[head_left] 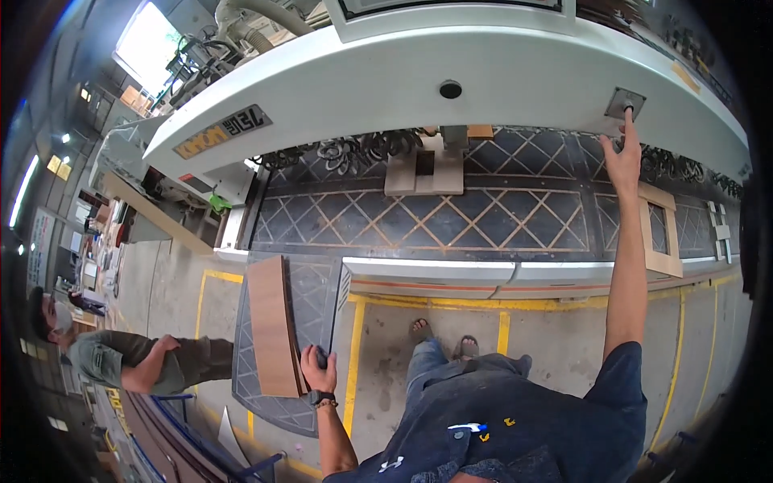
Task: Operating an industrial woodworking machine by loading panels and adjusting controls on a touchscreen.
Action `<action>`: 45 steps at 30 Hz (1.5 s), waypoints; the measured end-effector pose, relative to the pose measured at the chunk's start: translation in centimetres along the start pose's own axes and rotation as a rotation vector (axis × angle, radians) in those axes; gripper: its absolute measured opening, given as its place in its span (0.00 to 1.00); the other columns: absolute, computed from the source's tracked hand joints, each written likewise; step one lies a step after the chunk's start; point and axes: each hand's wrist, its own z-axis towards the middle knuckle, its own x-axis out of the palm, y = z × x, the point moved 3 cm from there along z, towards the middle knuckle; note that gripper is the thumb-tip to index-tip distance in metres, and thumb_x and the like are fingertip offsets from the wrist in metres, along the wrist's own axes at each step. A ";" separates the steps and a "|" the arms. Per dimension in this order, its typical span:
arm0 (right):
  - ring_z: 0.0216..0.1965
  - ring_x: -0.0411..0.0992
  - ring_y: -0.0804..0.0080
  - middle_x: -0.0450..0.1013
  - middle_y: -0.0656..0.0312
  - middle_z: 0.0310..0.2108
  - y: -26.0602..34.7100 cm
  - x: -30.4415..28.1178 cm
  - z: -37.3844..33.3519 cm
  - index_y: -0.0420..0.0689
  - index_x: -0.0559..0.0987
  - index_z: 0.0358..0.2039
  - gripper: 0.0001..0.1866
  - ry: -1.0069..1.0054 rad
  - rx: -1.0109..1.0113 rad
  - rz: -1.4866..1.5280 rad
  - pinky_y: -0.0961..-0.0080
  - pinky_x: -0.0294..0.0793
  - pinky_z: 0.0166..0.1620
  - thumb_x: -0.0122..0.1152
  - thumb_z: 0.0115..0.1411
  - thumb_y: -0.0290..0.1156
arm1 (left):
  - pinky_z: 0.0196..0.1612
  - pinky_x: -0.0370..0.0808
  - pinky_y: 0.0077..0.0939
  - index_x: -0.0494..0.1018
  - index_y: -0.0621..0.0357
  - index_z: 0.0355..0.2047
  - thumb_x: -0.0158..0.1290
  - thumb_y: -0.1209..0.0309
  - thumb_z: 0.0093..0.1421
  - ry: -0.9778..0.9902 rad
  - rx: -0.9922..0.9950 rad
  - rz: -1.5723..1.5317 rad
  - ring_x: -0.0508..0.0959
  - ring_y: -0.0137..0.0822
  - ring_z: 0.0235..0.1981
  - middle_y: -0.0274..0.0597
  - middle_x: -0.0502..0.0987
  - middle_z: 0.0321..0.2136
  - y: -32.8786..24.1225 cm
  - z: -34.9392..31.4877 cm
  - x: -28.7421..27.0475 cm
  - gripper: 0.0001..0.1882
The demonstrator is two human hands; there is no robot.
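Observation:
My right hand (623,161) reaches up to the white beam (354,88) of a large woodworking machine. Its index finger is stretched out and touches a round button on a small square metal plate (618,98); the thumb stands apart, and nothing is held. Lower left, my left hand (319,372) wraps round a small black rounded object (322,355), whose kind I cannot make out. That hand is at the right edge of a few flat brown wood boards (272,330), which lie on a dark side table with a crisscross pattern (314,278).
The dark machine bed (378,217) with crossed light strips carries a board with a rectangular hole (425,183) and a light wooden frame (662,262). Black coiled hoses (354,151) hang under the beam. A person (153,358) stands at left. Yellow lines (354,362) mark the concrete floor.

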 end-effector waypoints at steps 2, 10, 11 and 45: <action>0.49 0.73 0.58 0.74 0.50 0.52 0.8 0.1 -1.5 0.47 0.60 0.71 0.41 -0.005 0.039 0.054 0.63 0.72 0.54 0.66 0.58 0.32 | 0.66 0.60 0.53 0.67 0.62 0.61 0.69 0.61 0.48 0.072 0.253 0.192 0.65 0.59 0.64 0.58 0.66 0.62 -1.0 -2.3 -0.8 0.41; 0.43 0.71 0.53 0.74 0.54 0.42 -3.6 6.0 -23.2 0.44 0.78 0.50 0.16 0.353 -0.027 -0.091 0.60 0.70 0.46 0.60 0.61 0.31 | 0.66 0.58 0.53 0.65 0.58 0.62 0.65 0.63 0.46 0.215 0.250 0.361 0.62 0.59 0.64 0.57 0.65 0.62 -0.6 -1.3 -1.2 0.41; 0.43 0.71 0.53 0.74 0.54 0.42 -3.6 6.1 -24.0 0.44 0.78 0.50 0.16 0.358 -0.022 -0.090 0.60 0.70 0.46 0.60 0.61 0.31 | 0.65 0.59 0.53 0.65 0.58 0.61 0.65 0.63 0.47 0.180 0.277 0.366 0.63 0.59 0.64 0.57 0.65 0.61 -0.9 -1.3 -1.3 0.40; 0.51 0.68 0.53 0.72 0.55 0.47 -5.0 7.0 -25.5 0.43 0.78 0.48 0.16 0.380 0.083 -0.194 0.57 0.65 0.55 0.59 0.61 0.35 | 0.65 0.61 0.50 0.63 0.60 0.62 0.64 0.57 0.47 0.113 0.200 0.423 0.64 0.57 0.61 0.55 0.65 0.61 -1.0 -0.9 -0.7 0.43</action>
